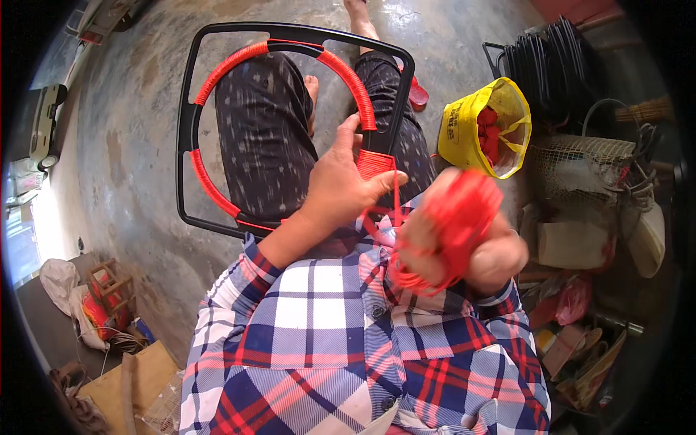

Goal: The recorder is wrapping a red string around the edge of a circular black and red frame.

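Observation:
A black frame with rounded corners and an inner ring lies across my lap. Tightly wound red cord covers several stretches of the ring, such as the upper right arc. My left hand grips the frame's right side, fingers curled behind the ring. Its thumb rests by a flat red winding between the ring and the outer bar. A strand runs down from that winding. My right hand, smeared by motion, is closed around a bundle of red cord in front of my chest.
On the right, a yellow bag stands open with red material inside. Behind it leans a stack of black frames. Wire mesh and clutter lie farther right. A wooden board is at the lower left, and a red shoe is beyond my leg.

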### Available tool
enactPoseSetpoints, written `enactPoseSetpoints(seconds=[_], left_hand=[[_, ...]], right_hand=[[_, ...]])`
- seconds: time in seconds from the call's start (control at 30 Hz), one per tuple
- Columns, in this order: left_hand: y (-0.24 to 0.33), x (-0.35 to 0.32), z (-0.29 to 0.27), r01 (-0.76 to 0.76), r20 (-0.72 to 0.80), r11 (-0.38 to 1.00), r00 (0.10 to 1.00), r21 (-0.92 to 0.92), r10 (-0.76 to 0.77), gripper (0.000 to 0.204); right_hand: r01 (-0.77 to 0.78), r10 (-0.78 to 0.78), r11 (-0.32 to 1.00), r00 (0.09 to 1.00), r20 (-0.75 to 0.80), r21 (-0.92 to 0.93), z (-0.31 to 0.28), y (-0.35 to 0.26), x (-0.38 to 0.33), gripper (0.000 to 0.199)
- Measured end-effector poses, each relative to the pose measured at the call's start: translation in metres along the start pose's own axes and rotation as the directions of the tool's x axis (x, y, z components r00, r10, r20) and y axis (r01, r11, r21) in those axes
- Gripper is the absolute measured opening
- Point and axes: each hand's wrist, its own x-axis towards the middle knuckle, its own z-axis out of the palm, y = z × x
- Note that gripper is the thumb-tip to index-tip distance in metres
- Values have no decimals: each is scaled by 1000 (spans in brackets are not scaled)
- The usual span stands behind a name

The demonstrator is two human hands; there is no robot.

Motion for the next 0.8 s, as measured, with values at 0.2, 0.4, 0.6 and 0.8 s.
enactPoseSetpoints(seconds=[0.2, 0.4, 0.6, 0.8], left_hand=[[-27, 5, -10, 253, 110, 832, 967, -493, -229, 40], [-25, 14, -14, 639, 516, 206, 739, -741, -433, 40], [-16, 10, -11, 453, 364, 332, 882, -827, -298, 27], [-9, 14, -16, 484, 418, 239, 864, -842, -279, 17]], right_hand=[[97, 22, 579, 991, 134, -810, -71, -26, 15, 39], [-120, -222, -256, 973, -62, -959, -108, 19, 46, 40], [-72, -70, 843, 968, -241, -532, -103, 24, 56, 54], [-129, -10, 862, 963, -270, -490, -111, 35, 52, 45]])
